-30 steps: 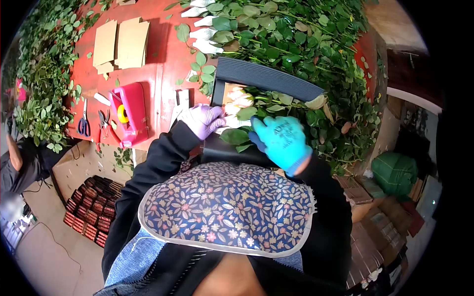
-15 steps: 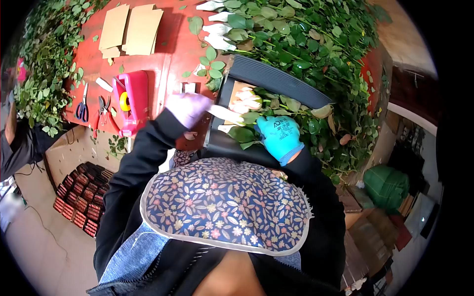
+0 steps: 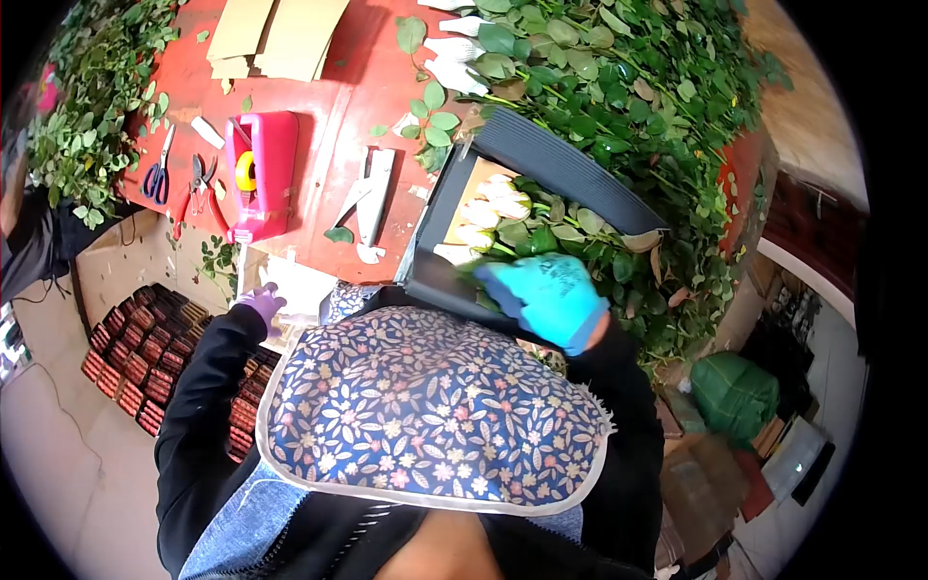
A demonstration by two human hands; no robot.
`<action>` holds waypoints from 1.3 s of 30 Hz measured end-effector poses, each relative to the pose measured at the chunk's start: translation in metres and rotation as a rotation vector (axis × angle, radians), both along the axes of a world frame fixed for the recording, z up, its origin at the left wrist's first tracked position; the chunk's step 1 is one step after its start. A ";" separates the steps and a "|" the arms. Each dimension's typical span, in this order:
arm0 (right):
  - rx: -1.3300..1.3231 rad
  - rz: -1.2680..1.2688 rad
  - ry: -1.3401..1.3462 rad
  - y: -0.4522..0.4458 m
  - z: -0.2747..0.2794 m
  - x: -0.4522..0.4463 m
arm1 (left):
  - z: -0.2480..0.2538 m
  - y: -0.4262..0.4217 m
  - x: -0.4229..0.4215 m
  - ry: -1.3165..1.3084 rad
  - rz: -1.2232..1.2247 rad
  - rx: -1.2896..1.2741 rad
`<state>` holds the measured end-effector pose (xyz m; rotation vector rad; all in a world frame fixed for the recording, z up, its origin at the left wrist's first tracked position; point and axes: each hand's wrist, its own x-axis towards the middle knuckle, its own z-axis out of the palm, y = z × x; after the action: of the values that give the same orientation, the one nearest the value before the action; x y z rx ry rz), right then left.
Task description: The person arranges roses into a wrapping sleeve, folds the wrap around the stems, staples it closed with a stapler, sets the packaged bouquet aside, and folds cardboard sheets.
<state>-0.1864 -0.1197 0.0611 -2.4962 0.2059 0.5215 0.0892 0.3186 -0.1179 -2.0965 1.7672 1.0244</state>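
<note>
Closest to us is our flowered apron [image 3: 435, 406]. To its left, our left hand [image 3: 261, 304], in a purple glove, is low, by the near edge of the red desk [image 3: 324, 208]; we can't tell if it holds anything. Dark packs [image 3: 135, 353] are piled below, on the pale floor [image 3: 53, 435]. Low on our right sits a green bundle [image 3: 735, 394].

Our right hand [image 3: 551, 295], in a blue glove, is over the near side of the black tray [image 3: 447, 277]. Its fingers are blurry, so we can't tell if they pinch anything. The tray's ribbed far side makes a low wall. A strip of red desk runs between the tray and the white tool [image 3: 372, 198], and another from there to the pink tape holder [image 3: 275, 164].

The roses [image 3: 495, 203] lie in the tray on a brown card [image 3: 476, 178]. They are pale, cream and pink, with heads to the left and green leaves to the right. Farther off are brown sheets [image 3: 290, 34], white-wrapped heads [image 3: 454, 70] and a big pile of leaves [image 3: 619, 106].
</note>
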 end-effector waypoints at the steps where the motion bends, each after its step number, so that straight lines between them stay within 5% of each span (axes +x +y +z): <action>1: 0.101 -0.049 0.113 -0.007 -0.006 -0.012 | -0.003 0.000 -0.003 -0.032 -0.062 -0.069; 2: 0.127 -0.177 -0.160 -0.004 -0.026 -0.036 | -0.006 0.000 -0.007 -0.070 -0.121 -0.140; 4: 0.124 -0.128 -0.035 -0.011 -0.015 -0.031 | 0.031 -0.076 -0.019 0.092 -0.044 0.156; 6: 0.018 -0.084 -0.009 -0.009 -0.020 -0.028 | 0.066 -0.159 -0.030 0.075 0.027 0.083; 8: -0.084 -0.047 0.007 -0.004 -0.021 -0.018 | 0.098 -0.217 -0.039 0.207 0.180 -0.315; 10: -0.161 -0.156 0.170 0.005 -0.021 -0.005 | 0.094 -0.258 -0.049 0.380 0.053 -0.542; 13: -0.118 -0.114 0.118 0.006 -0.039 -0.014 | 0.080 -0.293 -0.058 0.474 -0.185 -0.569; 17: -0.015 -0.068 0.134 0.001 -0.038 -0.008 | 0.060 -0.312 -0.066 0.443 -0.322 -0.478; 20: 0.004 -0.050 0.140 0.001 -0.041 -0.008 | 0.061 -0.319 -0.072 0.437 -0.344 -0.640; 22: 0.107 -0.164 0.128 0.002 -0.037 -0.005 | 0.074 -0.325 -0.076 0.310 -0.365 -0.337; 24: 0.105 -0.176 0.094 0.004 -0.037 -0.006 | 0.083 -0.323 -0.071 0.287 -0.274 -0.345; 26: 0.012 -0.068 0.142 0.003 -0.044 -0.010 | 0.076 -0.314 -0.050 0.511 -0.329 -0.682; 30: -0.058 0.040 0.071 0.002 -0.051 -0.013 | 0.078 -0.296 -0.021 0.460 -0.284 -0.689; 32: -0.087 0.037 0.067 0.005 -0.046 -0.011 | 0.073 -0.268 0.006 0.205 -0.338 -0.851; 38: -0.226 0.141 0.083 0.008 -0.045 -0.001 | 0.094 -0.165 0.012 0.295 -0.020 -0.383; 39: -0.243 0.172 0.095 0.008 -0.044 0.001 | 0.108 -0.157 0.010 0.243 0.047 -0.094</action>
<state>-0.1856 -0.1118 0.0175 -2.7437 0.0952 0.7251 0.0992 0.1611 -0.0095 -2.1561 1.9185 1.2811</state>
